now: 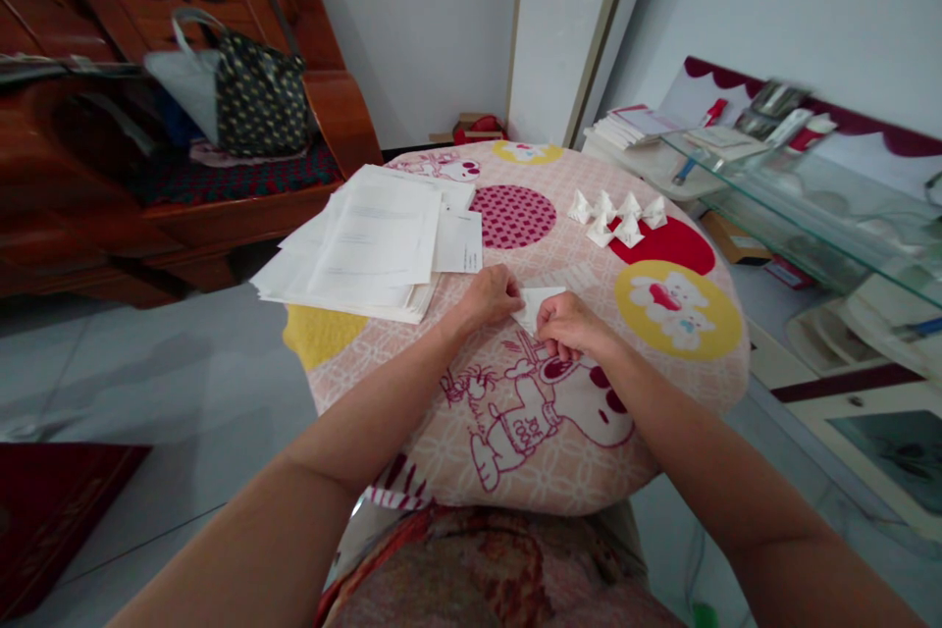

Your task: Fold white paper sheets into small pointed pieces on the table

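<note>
A small folded piece of white paper (543,295) lies low over the middle of the round table, between my two hands. My left hand (489,296) is closed at its left corner, with the fingertips pinched together. My right hand (568,322) has its fingers curled over the paper's right side and lower edge, hiding part of it. Beyond my right hand, several small folded paper shapes (629,208) with pointed corners stand in a group. To the left of my left hand is a pile of printed white sheets (383,231), with a smaller cut sheet (460,243) beside it.
A pink patterned cloth (442,451) with cartoon figures covers the round table. At the right stands a glass-shelved stand (816,216) holding papers and cups. On the left, a wooden bench (257,206) bears a dark patterned bag (261,93). A red box (66,510) rests on the floor.
</note>
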A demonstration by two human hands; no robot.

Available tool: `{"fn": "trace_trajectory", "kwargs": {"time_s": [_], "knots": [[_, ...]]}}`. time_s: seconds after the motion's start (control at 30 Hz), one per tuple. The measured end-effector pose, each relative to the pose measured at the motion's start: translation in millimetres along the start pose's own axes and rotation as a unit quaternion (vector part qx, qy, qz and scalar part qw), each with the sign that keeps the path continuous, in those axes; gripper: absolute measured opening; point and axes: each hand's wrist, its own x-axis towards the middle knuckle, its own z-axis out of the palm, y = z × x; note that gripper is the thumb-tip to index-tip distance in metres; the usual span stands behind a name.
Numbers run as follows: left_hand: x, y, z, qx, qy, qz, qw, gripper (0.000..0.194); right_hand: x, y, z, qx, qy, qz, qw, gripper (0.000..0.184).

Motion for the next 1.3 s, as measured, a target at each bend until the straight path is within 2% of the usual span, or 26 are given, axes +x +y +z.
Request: {"fn": "trace_trajectory", "kwargs": {"time_s": [0.2,0.63,0.77,0.87,0.97,1.1,1.3], "knots": [[0.7,3.1,0.3,-0.001,-0.005,-0.013,1.000,0.008,-0.4,-1.2,0.3,-0.004,0.002,0.005,1.000,0.021],[1.6,2.8,2.5,0.016,-0.006,-0.010,1.000,0.009,-10.7,-2.5,5.6,-0.013,0.050,-0.002,0.999,0.016],[1.1,3.1,2.7,0.014,-0.002,-0.010,1.000,0.010,-14.6,0.2,5.6,-0.060,0.076,-0.052,0.994,0.016],[0.4,3.9,2.2,0.012,-0.006,-0.006,1.000,0.009,-17.5,1.4,4.8,-0.176,0.122,-0.143,0.966,0.021],[0.5,4.1,2.1,0.008,-0.009,-0.007,1.000,0.009,-17.8,1.5,3.1,-0.296,0.117,-0.201,0.926,0.027],[1.7,3.4,2.8,0.010,-0.009,-0.010,1.000,0.009,-17.0,-0.7,-1.0,-0.388,0.079,-0.225,0.890,0.030],[2.6,3.1,2.8,0.004,-0.012,-0.004,1.000,0.010,-17.7,-0.8,-6.9,-0.426,0.051,-0.243,0.870,0.025]]}}
